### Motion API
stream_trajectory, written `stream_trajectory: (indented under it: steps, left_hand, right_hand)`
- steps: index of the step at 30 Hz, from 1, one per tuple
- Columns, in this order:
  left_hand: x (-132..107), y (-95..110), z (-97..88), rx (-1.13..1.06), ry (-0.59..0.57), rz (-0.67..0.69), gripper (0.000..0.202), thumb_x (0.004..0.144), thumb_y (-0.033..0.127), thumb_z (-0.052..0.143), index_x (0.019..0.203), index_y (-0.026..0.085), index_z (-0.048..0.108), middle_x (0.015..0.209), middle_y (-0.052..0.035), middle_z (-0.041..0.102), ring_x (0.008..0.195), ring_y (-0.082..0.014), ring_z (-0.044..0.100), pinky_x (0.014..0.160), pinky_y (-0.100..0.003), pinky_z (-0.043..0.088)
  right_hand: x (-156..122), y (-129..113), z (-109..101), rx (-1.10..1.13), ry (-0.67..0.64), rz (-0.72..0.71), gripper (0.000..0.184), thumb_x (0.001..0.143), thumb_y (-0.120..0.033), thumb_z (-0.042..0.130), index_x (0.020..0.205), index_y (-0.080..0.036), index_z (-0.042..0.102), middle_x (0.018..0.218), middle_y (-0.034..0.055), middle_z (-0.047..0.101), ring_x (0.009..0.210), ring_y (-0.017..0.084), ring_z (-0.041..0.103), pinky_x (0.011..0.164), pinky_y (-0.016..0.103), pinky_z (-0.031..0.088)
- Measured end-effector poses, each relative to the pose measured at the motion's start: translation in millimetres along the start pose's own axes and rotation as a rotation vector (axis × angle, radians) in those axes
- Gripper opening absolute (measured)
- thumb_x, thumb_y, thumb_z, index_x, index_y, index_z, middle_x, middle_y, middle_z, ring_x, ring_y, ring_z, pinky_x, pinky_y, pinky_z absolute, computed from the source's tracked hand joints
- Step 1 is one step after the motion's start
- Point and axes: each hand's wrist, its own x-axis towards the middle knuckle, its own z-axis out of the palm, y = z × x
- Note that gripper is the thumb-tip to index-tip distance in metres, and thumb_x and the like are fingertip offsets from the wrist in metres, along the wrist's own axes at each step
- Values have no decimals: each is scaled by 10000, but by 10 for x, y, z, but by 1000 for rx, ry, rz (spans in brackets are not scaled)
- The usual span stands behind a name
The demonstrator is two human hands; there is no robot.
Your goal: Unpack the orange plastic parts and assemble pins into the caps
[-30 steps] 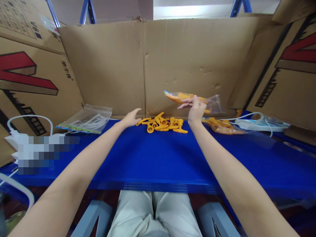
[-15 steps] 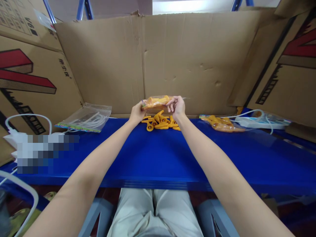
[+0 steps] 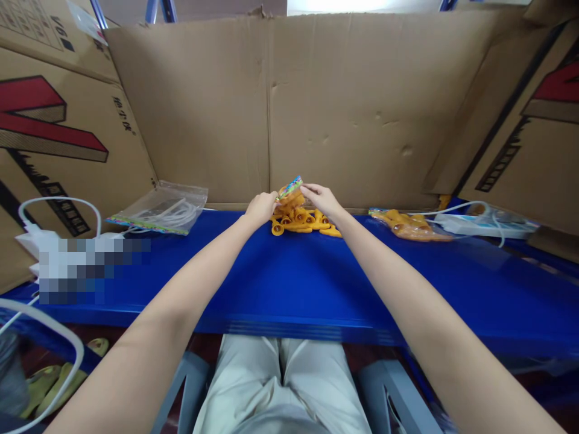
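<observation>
Nearest the camera, beige trousers (image 3: 280, 386) show beneath the front edge of a smooth blue bench (image 3: 289, 283). Both bare forearms reach across it toward the far edge.

Left hand (image 3: 261, 208): fingers closed, pinching the left end of a small clear plastic bag packed with orange pieces (image 3: 292, 195). Right hand (image 3: 322, 199): thumb and fingers pinched on the right end of the bag's multicoloured zip strip (image 3: 290, 187). The bag is held low over the bench with the strip uppermost and tilted. It sits directly above a loose pile of orange plastic pieces (image 3: 312, 224); whether it touches the pile cannot be told.

Assessment: the bag appears light. The film looks thin, soft and probably slick, and the contents would likely shift and sag if it were gripped low. The firmest hold is judged to be the stiffer zip strip, one hand at each end. Nothing fragile is apparent.

Far left, a flat clear bag of white cable (image 3: 158, 208) lies by the wall. Far right lie a second filled bag of orange pieces (image 3: 409, 224) and, just beside it, a white power strip (image 3: 479, 226). Brown corrugated cardboard walls (image 3: 353, 102) close the back and sides.
</observation>
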Motion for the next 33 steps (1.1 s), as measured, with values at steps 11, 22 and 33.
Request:
stream_trajectory:
  steps: [11, 22, 33]
  left_hand:
    - [1, -33, -34, -189, -22, 289, 268, 888, 244, 502, 1093, 159, 652, 1099, -108, 689, 1006, -209, 640, 876, -294, 459]
    - [25, -32, 0, -685, -160, -70, 274, 808, 347, 649, 992, 149, 604, 845, -65, 654, 536, -113, 617, 517, -234, 445]
    - [53, -126, -45, -421, 101, -78, 297, 669, 396, 753, 687, 190, 539, 677, -32, 587, 735, -197, 604, 631, -261, 396]
  right_hand:
    - [-104, 59, -103, -252, 90, -215, 136, 744, -274, 688, 647, -187, 647, 603, -18, 608, 560, 120, 551, 588, 232, 428]
    - [-154, 64, -265, -262, 130, -380, 325, 773, -389, 658, 534, -194, 557, 604, -1, 576, 474, 126, 535, 498, 270, 397]
    - [-232, 151, -260, 35, 185, -319, 276, 741, -467, 672, 684, -207, 597, 738, -4, 611, 484, 113, 571, 484, 266, 454]
